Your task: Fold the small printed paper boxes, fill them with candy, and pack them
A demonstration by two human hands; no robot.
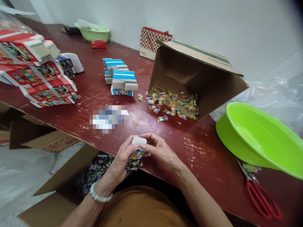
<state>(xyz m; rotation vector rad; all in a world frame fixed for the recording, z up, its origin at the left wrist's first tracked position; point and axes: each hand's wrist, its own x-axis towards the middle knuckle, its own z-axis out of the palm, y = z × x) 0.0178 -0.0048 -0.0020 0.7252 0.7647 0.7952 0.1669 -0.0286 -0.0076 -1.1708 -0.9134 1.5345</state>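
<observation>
Both my hands meet at the near edge of the dark red table (165,126) on one small colourful printed box (135,157). My left hand (123,160) wraps its fingers round the box from the left and below. My right hand (161,151) pinches the box's white top flap (139,141) from the right. A white bead bracelet (99,195) sits on my left wrist. Just beyond my hands lies a blurred small item (107,118).
A tipped cardboard box (196,72) spills several small candy packets (174,102). Blue-and-white box stacks (120,77) stand mid-table, red printed cartons (35,72) at left. A green basin (260,138) and red scissors (262,197) lie right. An open carton (59,176) of printed boxes sits below-left.
</observation>
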